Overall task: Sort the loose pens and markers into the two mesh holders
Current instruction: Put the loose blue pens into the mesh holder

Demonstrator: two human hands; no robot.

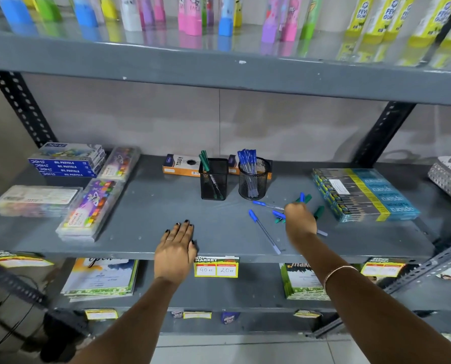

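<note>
Two black mesh holders stand mid-shelf. The square holder (214, 179) contains green markers, and the round holder (253, 179) to its right contains several blue-capped pens. Loose blue pens (265, 231) and green markers (319, 212) lie scattered in front of the round holder. My right hand (299, 219) is down on this pile with its fingers curled under, out of sight. A blue cap (302, 197) and a green marker tip stick out past the knuckles. I cannot see whether it grips one. My left hand (178, 245) rests flat and holds nothing on the shelf's front edge (140, 254).
Oil pastel boxes (66, 164) and clear crayon cases (93, 208) fill the shelf's left side. An orange box (179, 165) sits behind the holders. A stack of blue-yellow packs (363, 194) lies right of the pile, with a metal basket (447, 179) beyond. Another shelf board hangs overhead.
</note>
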